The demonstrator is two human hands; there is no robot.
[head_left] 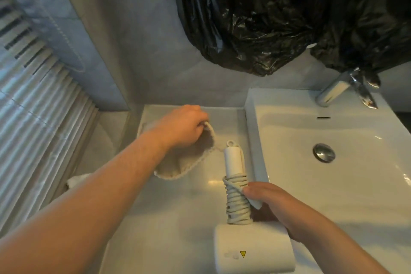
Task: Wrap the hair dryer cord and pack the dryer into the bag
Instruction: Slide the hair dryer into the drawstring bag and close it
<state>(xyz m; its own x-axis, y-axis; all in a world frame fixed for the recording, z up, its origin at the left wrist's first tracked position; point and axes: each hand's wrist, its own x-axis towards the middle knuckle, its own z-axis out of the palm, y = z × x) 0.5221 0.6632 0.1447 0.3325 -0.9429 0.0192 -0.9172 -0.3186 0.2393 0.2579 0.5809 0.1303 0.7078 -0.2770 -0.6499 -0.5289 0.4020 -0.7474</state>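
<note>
Grey tiled wall [142, 29], white sink [333, 184], blinds [33, 95].

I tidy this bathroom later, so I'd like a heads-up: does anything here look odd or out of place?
Yes. A black plastic bag hangs over the wall above the sink and drapes onto the tap, an unusual spot for it. The hair dryer, its cord wound round the handle, looks neat.
</note>
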